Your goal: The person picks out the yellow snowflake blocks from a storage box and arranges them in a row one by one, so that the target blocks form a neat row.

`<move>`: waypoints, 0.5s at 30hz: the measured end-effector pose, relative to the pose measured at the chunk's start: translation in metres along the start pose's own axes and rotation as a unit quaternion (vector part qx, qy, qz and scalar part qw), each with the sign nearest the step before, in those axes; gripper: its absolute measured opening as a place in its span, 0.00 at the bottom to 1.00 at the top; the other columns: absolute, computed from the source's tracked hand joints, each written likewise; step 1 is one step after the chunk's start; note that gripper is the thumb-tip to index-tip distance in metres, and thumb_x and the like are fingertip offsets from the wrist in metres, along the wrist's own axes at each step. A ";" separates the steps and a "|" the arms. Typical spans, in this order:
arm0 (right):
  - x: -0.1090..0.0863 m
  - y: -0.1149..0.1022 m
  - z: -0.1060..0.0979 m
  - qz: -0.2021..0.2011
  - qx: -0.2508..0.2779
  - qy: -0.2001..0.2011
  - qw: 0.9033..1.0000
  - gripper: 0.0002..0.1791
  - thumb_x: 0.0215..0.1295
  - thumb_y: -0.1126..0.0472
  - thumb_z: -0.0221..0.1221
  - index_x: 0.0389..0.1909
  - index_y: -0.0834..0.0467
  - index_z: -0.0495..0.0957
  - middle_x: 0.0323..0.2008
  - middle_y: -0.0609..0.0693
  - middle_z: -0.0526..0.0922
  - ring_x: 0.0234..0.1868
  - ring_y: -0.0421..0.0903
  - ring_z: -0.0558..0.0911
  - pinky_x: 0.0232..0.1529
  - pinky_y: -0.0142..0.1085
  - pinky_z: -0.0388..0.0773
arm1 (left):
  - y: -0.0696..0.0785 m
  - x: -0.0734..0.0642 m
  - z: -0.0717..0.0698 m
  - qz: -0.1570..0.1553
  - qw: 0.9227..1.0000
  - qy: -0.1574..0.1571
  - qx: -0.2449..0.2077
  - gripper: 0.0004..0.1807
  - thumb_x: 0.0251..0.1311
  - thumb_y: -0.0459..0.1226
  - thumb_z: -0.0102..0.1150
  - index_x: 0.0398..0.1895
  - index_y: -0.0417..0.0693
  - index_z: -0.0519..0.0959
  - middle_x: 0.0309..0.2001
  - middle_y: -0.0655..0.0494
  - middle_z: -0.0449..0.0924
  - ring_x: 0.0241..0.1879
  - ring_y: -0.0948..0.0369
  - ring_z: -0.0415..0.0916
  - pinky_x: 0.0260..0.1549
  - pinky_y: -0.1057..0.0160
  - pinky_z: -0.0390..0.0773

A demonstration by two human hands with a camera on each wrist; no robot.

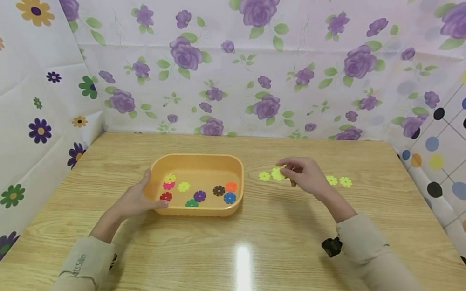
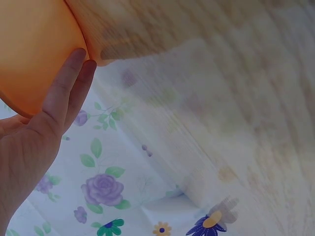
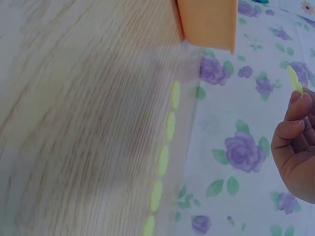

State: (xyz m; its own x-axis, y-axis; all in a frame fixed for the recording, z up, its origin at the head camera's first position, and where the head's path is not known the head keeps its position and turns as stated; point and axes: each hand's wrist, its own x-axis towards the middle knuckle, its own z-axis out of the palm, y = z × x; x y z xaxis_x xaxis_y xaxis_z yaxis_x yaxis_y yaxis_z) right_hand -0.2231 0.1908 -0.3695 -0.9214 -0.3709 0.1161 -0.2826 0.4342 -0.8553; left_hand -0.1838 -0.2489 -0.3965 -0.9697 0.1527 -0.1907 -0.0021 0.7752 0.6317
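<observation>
An orange plastic basin [image 1: 197, 211] sits on the table, its left end gripped by my left hand [image 1: 131, 201], thumb over the front rim and fingers along the outer wall. In the left wrist view two fingers [image 2: 61, 91] lie against the basin's side. My right hand [image 1: 307, 176] pinches a yellow flower-shaped plastic disc [image 1: 277, 173] between thumb and fingertips; in the right wrist view that disc shows edge-on, raised above the table. Matching yellow discs lie in a row under and beside this hand, such as one at the left end [image 1: 264, 176] and one at the right end [image 1: 345, 181].
Inside the basin are several loose discs, among them a purple disc [image 1: 200, 196], a blue disc [image 1: 230, 198] and a red disc [image 1: 166, 196]. The wood-grain table [image 1: 188, 263] meets a flower-printed cloth [image 1: 221, 88] at the back, with patterned sheets on both sides.
</observation>
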 end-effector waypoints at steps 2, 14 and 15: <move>-0.002 0.001 -0.004 0.001 0.000 0.002 1.000 0.15 0.64 0.60 0.55 0.49 0.62 0.77 0.28 0.57 0.78 0.18 0.50 0.73 0.19 0.38 0.71 | 0.000 0.000 0.000 0.001 1.000 0.001 0.002 0.65 0.46 0.53 0.66 0.68 0.34 0.28 0.67 0.28 0.41 0.64 0.36 0.46 0.59 0.40 0.50; -0.014 0.017 -0.026 0.028 -0.001 0.012 1.000 0.17 0.65 0.60 0.54 0.51 0.63 0.75 0.28 0.56 0.76 0.21 0.57 0.73 0.18 0.39 0.69 | 0.000 -0.001 0.000 0.003 1.000 0.001 -0.002 0.65 0.46 0.52 0.67 0.68 0.35 0.28 0.66 0.28 0.42 0.63 0.36 0.47 0.59 0.40 0.51; -0.015 0.018 -0.028 0.030 -0.002 0.014 0.999 0.17 0.65 0.60 0.54 0.51 0.63 0.75 0.28 0.56 0.76 0.22 0.57 0.73 0.18 0.39 0.69 | 0.000 -0.001 0.000 0.004 1.000 0.001 -0.003 0.65 0.46 0.52 0.67 0.68 0.34 0.28 0.66 0.28 0.42 0.63 0.36 0.47 0.59 0.40 0.51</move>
State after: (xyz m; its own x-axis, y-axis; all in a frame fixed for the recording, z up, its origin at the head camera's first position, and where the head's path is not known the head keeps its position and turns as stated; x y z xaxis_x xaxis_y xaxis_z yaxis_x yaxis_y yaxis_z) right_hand -0.2221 0.2270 -0.3726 -0.9436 -0.3213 0.0796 -0.2284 0.4579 -0.8592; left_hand -0.1831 -0.2493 -0.3966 -0.9703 0.1574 -0.1835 0.0046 0.7707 0.6372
